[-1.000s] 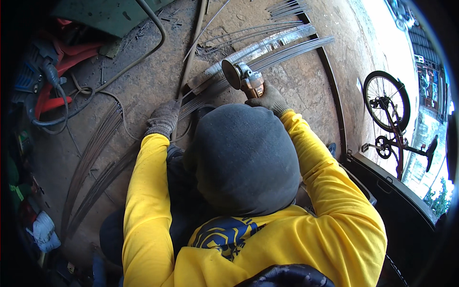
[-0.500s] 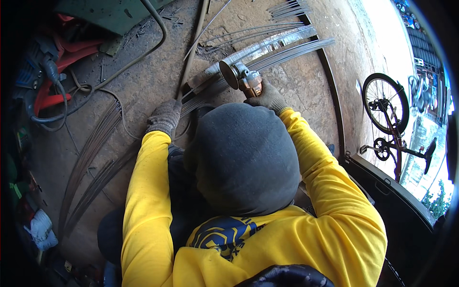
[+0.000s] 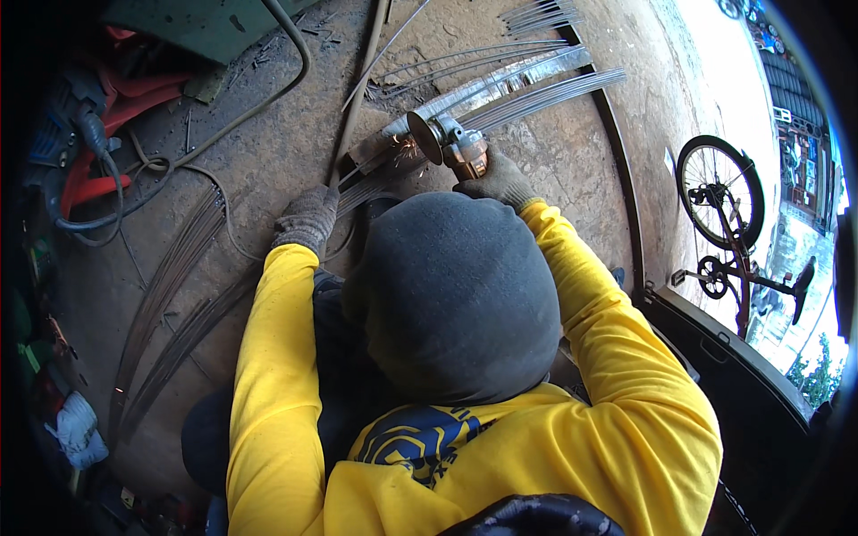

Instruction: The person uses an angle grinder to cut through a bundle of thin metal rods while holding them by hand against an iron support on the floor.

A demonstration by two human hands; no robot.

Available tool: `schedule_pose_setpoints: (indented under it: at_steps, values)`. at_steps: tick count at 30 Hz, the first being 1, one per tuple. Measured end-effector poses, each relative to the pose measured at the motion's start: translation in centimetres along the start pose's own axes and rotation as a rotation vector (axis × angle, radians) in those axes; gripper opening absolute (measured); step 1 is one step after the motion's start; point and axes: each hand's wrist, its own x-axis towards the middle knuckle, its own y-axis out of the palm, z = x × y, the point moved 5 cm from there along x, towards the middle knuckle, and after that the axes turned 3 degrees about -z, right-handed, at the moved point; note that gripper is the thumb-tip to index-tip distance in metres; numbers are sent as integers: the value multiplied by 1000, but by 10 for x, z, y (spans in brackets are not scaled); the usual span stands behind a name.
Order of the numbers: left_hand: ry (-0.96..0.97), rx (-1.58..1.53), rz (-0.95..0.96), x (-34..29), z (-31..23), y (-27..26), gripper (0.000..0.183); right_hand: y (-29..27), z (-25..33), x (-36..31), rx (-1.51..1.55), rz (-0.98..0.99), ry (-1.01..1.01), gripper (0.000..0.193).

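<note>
My right hand [image 3: 502, 183], in a grey knit glove, is closed round an angle grinder [image 3: 466, 154] with a round disc [image 3: 425, 137]. The disc stands at a bundle of thin metal rods [image 3: 545, 95], and orange sparks [image 3: 407, 148] fly on its left side. My left hand [image 3: 307, 217], also gloved, is closed on the near left end of the rods; its fingertips are partly hidden. A pale metal bar [image 3: 509, 82] lies along the far side of the bundle.
A brown bar [image 3: 355, 107] runs away from my left hand. More rods [image 3: 170, 286] lie on the floor at left, near a red and blue machine [image 3: 85, 134] with cables. A dark metal strip [image 3: 617, 161] crosses at right; a bicycle [image 3: 728, 214] stands beyond. A dark cap [image 3: 456, 295] hides the middle.
Sparks now come off the grinder's disc where none showed before. The grinder and my right hand have shifted very slightly left; my left hand stays in place.
</note>
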Motion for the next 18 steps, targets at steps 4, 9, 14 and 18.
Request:
schedule_pose_setpoints:
  at_steps: [4,9,14,18]
  values:
    - [-4,-6,2,-2,-2,-2,61,0,-2,3,-50,-31,-5,87]
    - [-25,-20,17,3,2,3,61,-4,10,1,-30,7,-11,85]
    - [-40,-27,-22,7,7,10,61,-3,6,2,36,11,-58,86]
    - [-16,-8,24,13,6,12,61,7,-9,5,53,10,-41,86]
